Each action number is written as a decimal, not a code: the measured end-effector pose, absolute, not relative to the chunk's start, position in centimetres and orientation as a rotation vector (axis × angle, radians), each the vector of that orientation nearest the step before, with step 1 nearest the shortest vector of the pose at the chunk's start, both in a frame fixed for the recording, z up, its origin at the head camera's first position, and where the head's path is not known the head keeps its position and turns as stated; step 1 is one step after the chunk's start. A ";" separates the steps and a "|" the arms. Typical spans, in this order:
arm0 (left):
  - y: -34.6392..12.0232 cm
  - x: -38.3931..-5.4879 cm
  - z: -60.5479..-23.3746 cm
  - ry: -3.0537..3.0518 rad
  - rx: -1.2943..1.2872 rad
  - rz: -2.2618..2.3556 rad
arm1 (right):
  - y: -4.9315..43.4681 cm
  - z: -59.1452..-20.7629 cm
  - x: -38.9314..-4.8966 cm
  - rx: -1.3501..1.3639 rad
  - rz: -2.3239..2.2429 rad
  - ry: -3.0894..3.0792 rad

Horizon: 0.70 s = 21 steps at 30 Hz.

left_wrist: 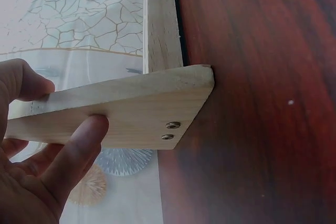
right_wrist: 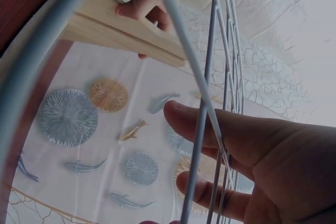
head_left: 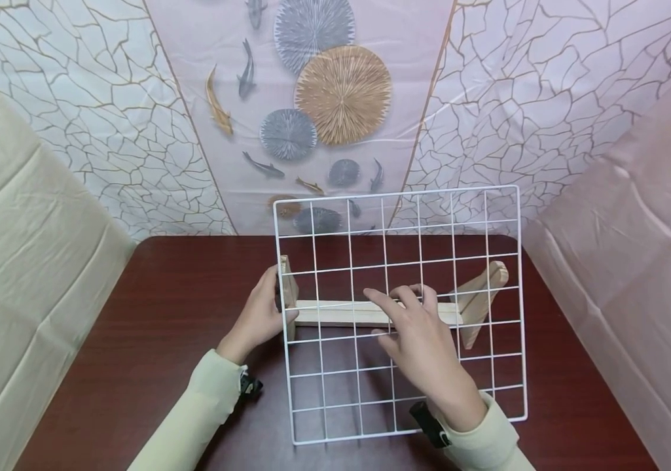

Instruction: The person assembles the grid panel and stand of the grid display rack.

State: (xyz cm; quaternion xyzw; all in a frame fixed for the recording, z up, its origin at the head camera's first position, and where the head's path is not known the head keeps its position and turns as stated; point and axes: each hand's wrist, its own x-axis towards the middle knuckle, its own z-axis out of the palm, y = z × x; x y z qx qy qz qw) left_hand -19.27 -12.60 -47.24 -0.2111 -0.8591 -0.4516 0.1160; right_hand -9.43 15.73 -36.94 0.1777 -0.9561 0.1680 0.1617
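Observation:
A wooden stand has a long grooved crossbar (head_left: 333, 314) between a left side board (left_wrist: 142, 103) and a right side board (head_left: 476, 304). My left hand (head_left: 258, 311) grips the left board, thumb on its outer face beside two metal screws (left_wrist: 172, 125) and a finger over its edge. In front of the stand a white wire grid panel (head_left: 385, 265) is held up at a slant, overlapping both boards in the head view. My right hand (head_left: 420, 333) holds the grid near its middle, the fingers spread and reaching through the openings between the wires (right_wrist: 202, 114).
The dark red-brown table (head_left: 152, 327) lies under the stand. Behind it hangs a cloth backdrop (head_left: 105, 118) printed with fish and round shapes. Pale cloth walls (head_left: 23, 261) close in both sides. A black strap (head_left: 429, 422) circles my right wrist.

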 end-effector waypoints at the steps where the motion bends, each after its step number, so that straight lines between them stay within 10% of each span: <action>1: -12.7 -19.1 -47.3 -2.512 -0.623 -1.331 | 15.7 -36.9 -9.4 0.505 0.480 -2.730; 21: -13.5 -15.7 -47.5 -2.451 -0.567 -1.342 | 15.7 -37.2 -9.5 0.480 0.489 -2.732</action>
